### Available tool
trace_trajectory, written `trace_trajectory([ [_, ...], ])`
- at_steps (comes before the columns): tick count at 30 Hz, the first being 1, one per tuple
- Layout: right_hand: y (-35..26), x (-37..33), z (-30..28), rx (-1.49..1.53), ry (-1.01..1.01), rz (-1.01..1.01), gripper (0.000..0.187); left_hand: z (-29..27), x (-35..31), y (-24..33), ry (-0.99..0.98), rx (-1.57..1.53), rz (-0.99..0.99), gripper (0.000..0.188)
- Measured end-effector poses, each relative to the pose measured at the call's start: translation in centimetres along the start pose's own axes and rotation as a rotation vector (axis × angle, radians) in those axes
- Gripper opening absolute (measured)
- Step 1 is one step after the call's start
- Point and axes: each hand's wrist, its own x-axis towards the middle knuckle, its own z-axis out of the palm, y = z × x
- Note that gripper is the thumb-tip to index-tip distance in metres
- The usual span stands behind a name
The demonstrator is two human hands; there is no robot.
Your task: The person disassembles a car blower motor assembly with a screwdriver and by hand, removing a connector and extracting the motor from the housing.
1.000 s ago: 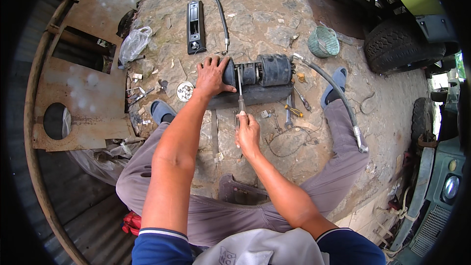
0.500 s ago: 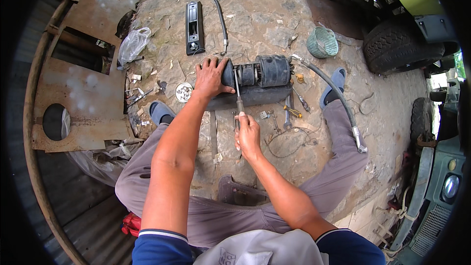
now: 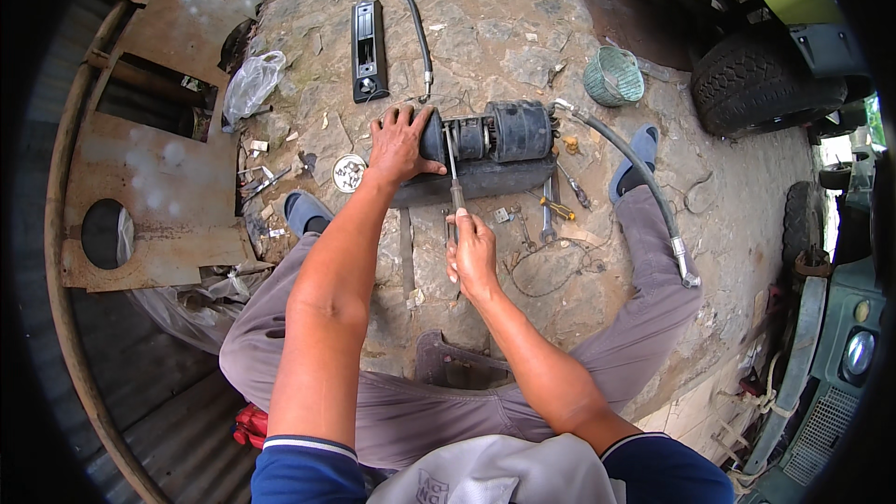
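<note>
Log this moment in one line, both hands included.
left hand: clasping left end of black cylindrical unit | right hand: gripping screwdriver, tip at unit | nearby: teal basket, grey hose

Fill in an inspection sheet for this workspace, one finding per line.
Surface: rough stone-paved floor, littered with small scraps.
Job's things: black cylindrical machine part lying on a long black block; grey-handled steel screwdriver reaching the machine part.
Clutter: round pale dish of small parts, yellow-and-black-handled tool, green woven basket.
Hands: left hand holds the machine part's left end; right hand grips the screwdriver.
Cables: short black hose on the floor; longer dark hose ending over the person's right knee.
Surroundings: rusty sheet-metal panel with cut-outs, left; black treaded vehicle tyre, upper right.
</note>
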Motion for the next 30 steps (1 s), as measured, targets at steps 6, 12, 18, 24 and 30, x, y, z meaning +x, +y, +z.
trace_trajectory([
  [6,0.0,0.0,-0.1,0.007,0.001,-0.011,0.041,0.0,-0.1,0.0,0.002,-0.007,-0.001,0.118],
  [12,-0.1,0.0,-0.1,0.007,-0.009,-0.01,0.041,0.4,-0.1,-0.1,0.059,-0.012,0.009,0.118],
  [18,-0.1,0.0,-0.2,-0.006,-0.009,-0.021,0.042,0.3,-0.2,0.0,0.056,-0.014,0.009,0.118],
  [24,-0.3,-0.1,-0.1,0.011,-0.012,0.015,0.041,0.6,-0.2,-0.2,0.085,-0.006,0.024,0.117],
  [30,-1.6,0.3,-1.8,0.553,-0.264,0.267,0.035,0.4,-0.2,-0.1,0.061,-0.009,0.019,0.117],
])
